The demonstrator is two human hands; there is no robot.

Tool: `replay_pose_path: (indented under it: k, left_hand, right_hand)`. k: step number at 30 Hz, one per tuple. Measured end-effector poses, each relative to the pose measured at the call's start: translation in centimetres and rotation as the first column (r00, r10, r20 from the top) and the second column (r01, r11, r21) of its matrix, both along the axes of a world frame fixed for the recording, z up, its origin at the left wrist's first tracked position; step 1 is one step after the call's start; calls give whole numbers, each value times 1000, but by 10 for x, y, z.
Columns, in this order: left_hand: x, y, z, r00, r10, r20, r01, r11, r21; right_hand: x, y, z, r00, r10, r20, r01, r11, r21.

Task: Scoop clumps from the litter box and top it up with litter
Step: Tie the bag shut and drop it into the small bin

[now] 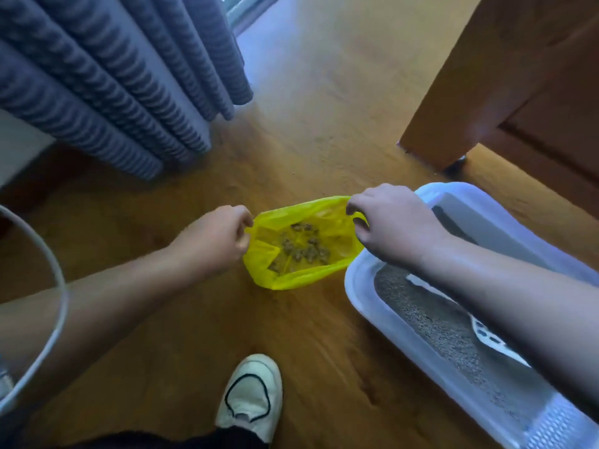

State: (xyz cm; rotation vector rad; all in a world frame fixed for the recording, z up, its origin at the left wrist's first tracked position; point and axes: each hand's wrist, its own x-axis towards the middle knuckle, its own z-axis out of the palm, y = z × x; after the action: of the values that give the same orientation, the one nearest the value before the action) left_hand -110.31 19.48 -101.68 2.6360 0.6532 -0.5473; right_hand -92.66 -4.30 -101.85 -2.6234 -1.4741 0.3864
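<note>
In the centre of the frame the yellow bag [291,281] hangs open above the wooden floor [324,92] with a heap of clumps [304,247] inside, so scooping looks largely done. The left hand [214,238] pinches the bag's left rim, its grip closed on the plastic, and the right hand [389,228] pinches the right rim likewise. The scoop [489,335] lies in the litter box [366,306] at lower right. Topping up appears not yet done, and no litter supply shows.

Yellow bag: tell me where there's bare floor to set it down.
Bare floor lies beyond the yellow bag, between the curtain and the wooden panel. Another bare patch lies between the bag and the white shoe. The right side is crowded: the litter box sits right beside the bag, with the scoop inside.
</note>
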Motion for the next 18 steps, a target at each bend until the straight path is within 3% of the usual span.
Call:
replay_pose_path:
  k: [2,4,7,12,18]
  left_hand:
    - [-14,3,-19,996,32,-79,-35,999,-39]
    - [-21,-4,-32,995,-3,-99,-5,997,-74]
    - [-26,-17,-42,986,-116,-116,111,993,-46]
    - [-22,-25,-51,948,-239,-211,259,963,71]
    - [-17,-27,-57,939,-235,-251,263,961,87]
  right_hand:
    - [0,18,-11,997,-1,75,18,974,-226]
    - [-2,30,-20,994,-59,89,92,890,-446]
    - [-9,40,-29,987,-134,85,157,759,-632]
    - [-15,41,-30,983,-155,95,180,767,-616]
    - [-11,42,-25,989,-124,83,148,745,-650]
